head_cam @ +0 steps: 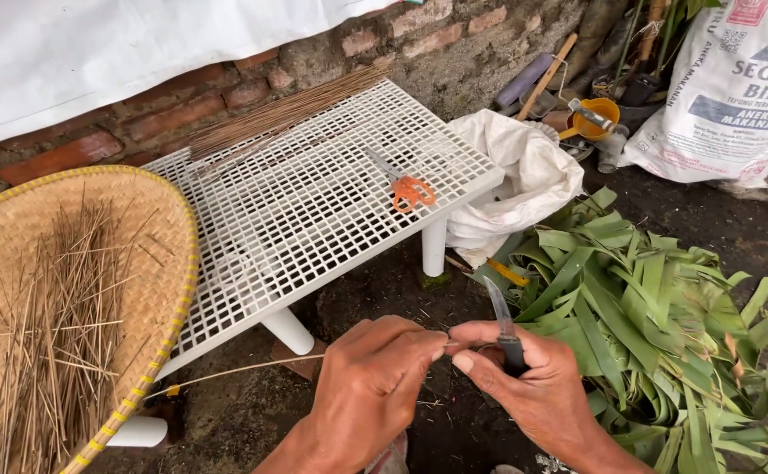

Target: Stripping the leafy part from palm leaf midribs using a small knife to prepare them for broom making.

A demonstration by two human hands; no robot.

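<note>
I see my left hand (368, 386) low in the middle, pinching a thin leaf stick (243, 369) between thumb and fingers. The stick runs out toward nine o'clock, just under the rim of the big round woven tray (173, 290) that holds many dry sticks (50, 342). My right hand (533, 386) is just beside the left one, fingertips touching, closed around a small knife (502, 320) with its blade pointing up toward twelve o'clock. At three o'clock lies a pile of long green leaves (656, 325). At twelve o'clock stands a white grid table (313, 202) with orange scissors (410, 191) on top. At two o'clock leans a tall white sack (735, 96) with blue letters and a red patch. A crumpled plain white bag (524, 175) sits at one o'clock, beside the table.
</note>
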